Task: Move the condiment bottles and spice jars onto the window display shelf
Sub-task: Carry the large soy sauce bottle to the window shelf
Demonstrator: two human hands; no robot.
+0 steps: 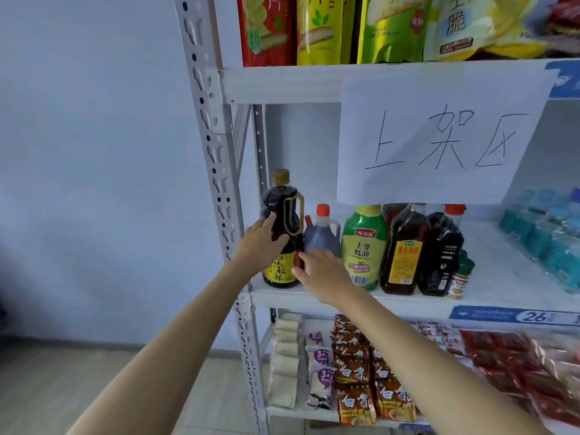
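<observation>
Several bottles already stand on the white metal shelf (314,298); the left hand (262,243) grips the tall dark soy-sauce bottle with gold cap (281,221), just beside the flat, empty right hand (323,271), so placing seems nearly finished.

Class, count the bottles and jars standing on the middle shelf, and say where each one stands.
6, left to right: soy sauce bottle, grey jug, green oyster sauce bottle, amber bottle, black bottle, small spice jar. More may hide behind.

Left hand (262,243) grips soy bottle (280,215) on shelf (314,298).
</observation>
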